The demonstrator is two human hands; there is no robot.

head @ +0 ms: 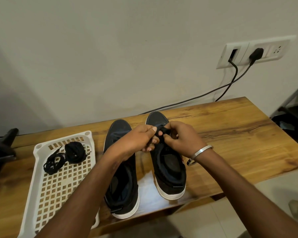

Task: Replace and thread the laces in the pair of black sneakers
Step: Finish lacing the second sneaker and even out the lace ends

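2 sneakers (pixel 144 162) on table (pixel 239 134), laces (pixel 65 156) in basket (pixel 41 194) left.

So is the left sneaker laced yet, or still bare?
Bare: the left sneaker shows no lace across its front; two black laces lie in the white basket.

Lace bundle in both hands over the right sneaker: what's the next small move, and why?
Probably unwind the bundle to free one tip. Both the left hand and right hand pinch it while it looks coiled above the right sneaker, so no end seems ready to thread. Two more laces wait in the basket.
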